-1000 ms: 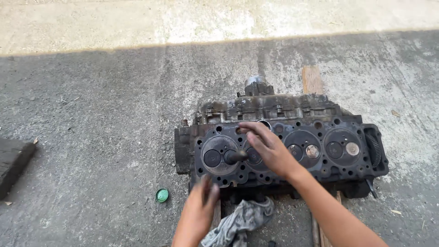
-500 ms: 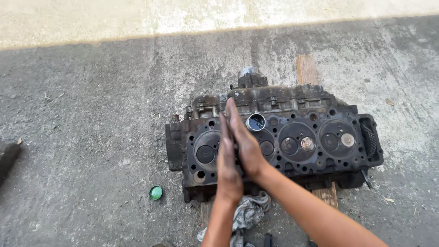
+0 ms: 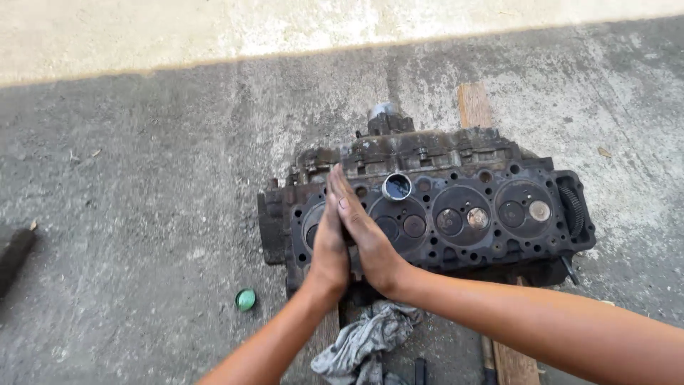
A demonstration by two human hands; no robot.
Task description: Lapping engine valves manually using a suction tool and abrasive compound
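While the green cap (image 3: 245, 299) lies left of the cylinder head (image 3: 456, 207), left hand (image 3: 329, 246) and right hand (image 3: 367, 232), apart a second ago, now press flat palm-to-palm over its left chamber, likely rolling a valve tool between them. Rag (image 3: 363, 342) below.

open concrete (image 3: 142, 214) left — cylinder head (image 3: 456, 207) right

Left hand (image 3: 329, 246): flat, fingers straight, palm pressed against right.
Right hand (image 3: 365, 232): flat, fingers extended, palm against left.
Forearms: bare, converging from below.
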